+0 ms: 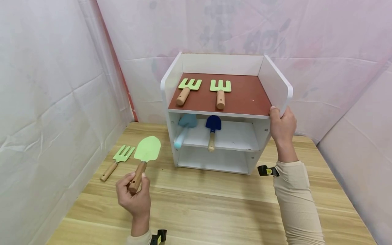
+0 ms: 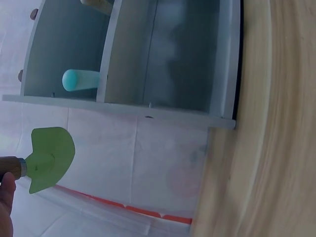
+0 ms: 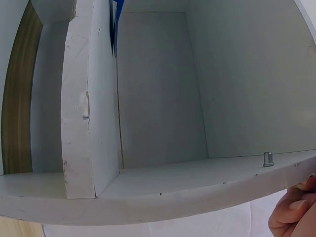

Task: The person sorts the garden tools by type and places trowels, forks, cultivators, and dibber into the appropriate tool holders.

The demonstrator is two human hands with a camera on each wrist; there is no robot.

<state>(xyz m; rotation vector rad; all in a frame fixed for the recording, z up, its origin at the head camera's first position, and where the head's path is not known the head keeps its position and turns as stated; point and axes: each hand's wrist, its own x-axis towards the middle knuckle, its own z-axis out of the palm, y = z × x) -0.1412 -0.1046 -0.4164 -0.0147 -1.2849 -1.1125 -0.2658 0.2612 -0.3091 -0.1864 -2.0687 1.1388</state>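
Note:
My left hand [image 1: 136,199] pinches the wooden handle of a light green hand trowel [image 1: 148,148], its blade up and away from me above the tabletop. The left wrist view shows that same green trowel [image 2: 52,159] beside the shelf's side panel. My right hand [image 1: 283,129] grips the right side of a small white shelf unit [image 1: 214,167] at the front edge of its top board. Part of the right hand [image 3: 294,212] shows in the right wrist view, fingers curled at the panel edge. Left of the trowel lies a green hand fork [image 1: 123,154] on the table.
Two green hand forks, a left one [image 1: 189,89] and a right one [image 1: 220,89], lie on the brown top board [image 1: 245,92]. On the middle shelf are a light blue trowel [image 1: 187,123] and a dark blue trowel [image 1: 213,124]. White cloth walls surround the wooden table [image 1: 208,204].

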